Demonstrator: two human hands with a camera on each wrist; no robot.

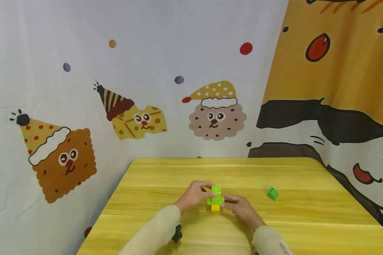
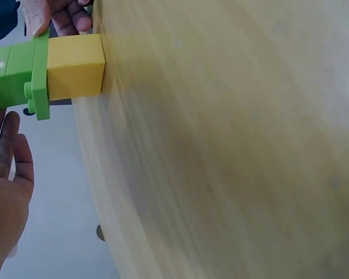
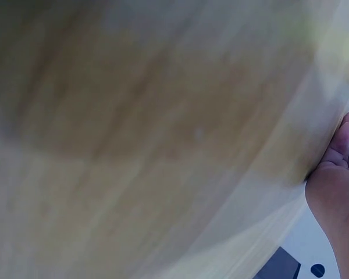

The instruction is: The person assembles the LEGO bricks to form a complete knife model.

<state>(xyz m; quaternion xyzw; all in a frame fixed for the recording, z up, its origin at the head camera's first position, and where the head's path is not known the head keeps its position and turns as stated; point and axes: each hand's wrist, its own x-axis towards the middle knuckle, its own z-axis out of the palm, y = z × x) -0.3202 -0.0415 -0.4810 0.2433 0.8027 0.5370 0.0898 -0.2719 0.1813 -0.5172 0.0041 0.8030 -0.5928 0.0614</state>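
Observation:
A small stack of toy building blocks stands upright on the table: a yellow block (image 2: 75,67) at the bottom, a wider light-green plate (image 2: 41,81) on it, and light-green blocks (image 1: 216,193) above. My left hand (image 1: 196,194) holds the upper green part from the left, thumb in front and fingers behind. From the other side my right hand (image 1: 240,207) pinches the right end of the green plate between thumb and fingers. In the right wrist view only part of the right hand (image 3: 340,168) shows at the edge, and its fingertips' contact is out of sight.
A darker green block (image 1: 272,193) with a curved side lies alone to the right on the wooden table (image 1: 166,173). Behind the table hangs a cloth (image 1: 153,60) printed with cartoon figures. A black object (image 1: 177,233) shows beside the left sleeve.

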